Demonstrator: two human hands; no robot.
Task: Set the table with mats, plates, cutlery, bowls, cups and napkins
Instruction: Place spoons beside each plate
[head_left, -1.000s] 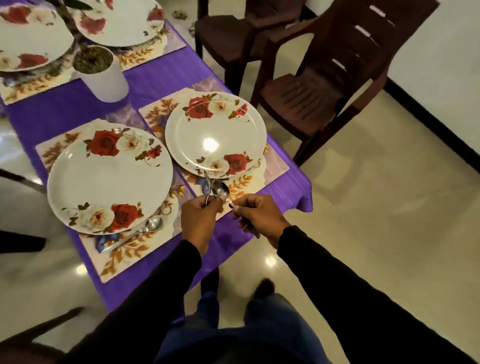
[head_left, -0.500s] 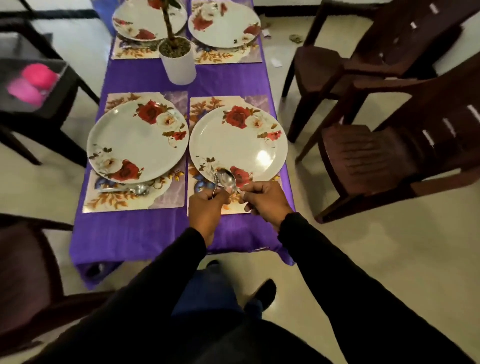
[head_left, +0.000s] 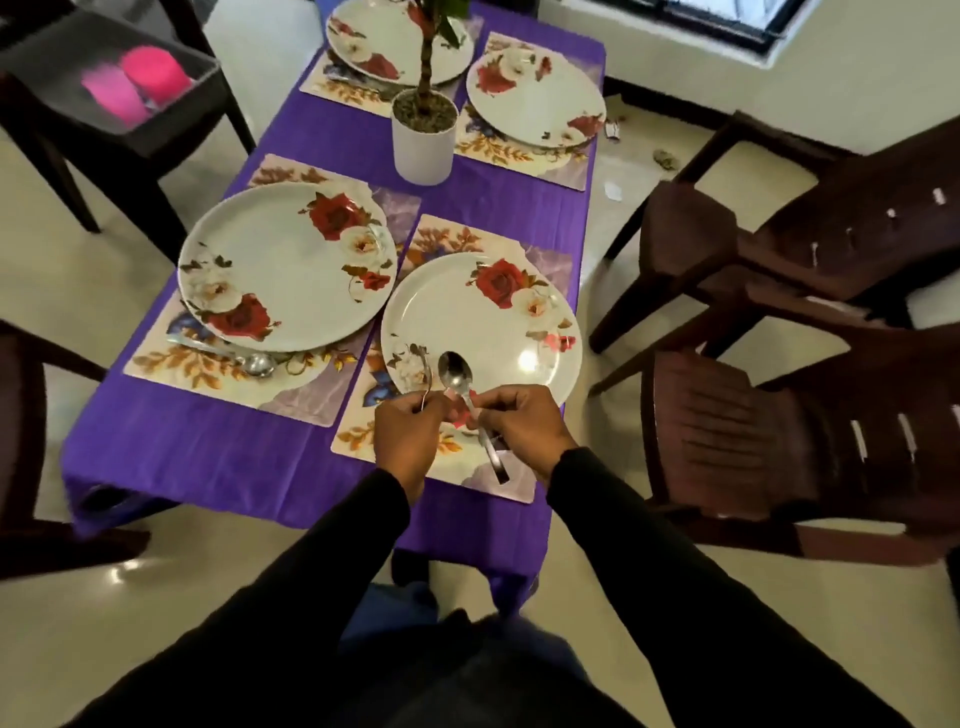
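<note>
Right hand (head_left: 522, 423) grips spoon (head_left: 457, 375) — above plate (head_left: 488, 327).

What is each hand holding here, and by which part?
The right hand pinches a spoon on its handle just below the bowl. The left hand grips a second, thinner piece of cutlery by its handle; its type is unclear.

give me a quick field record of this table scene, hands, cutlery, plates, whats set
left hand: grips a thin piece of cutlery, type unclear
right hand: pinches a spoon, bowl up
held over: near right plate
near left plate: on its mat, spoon on mat at near edge
plates in view: four, each on a mat
centre: potted plant
cups, bowls, napkins on table: none seen
</note>
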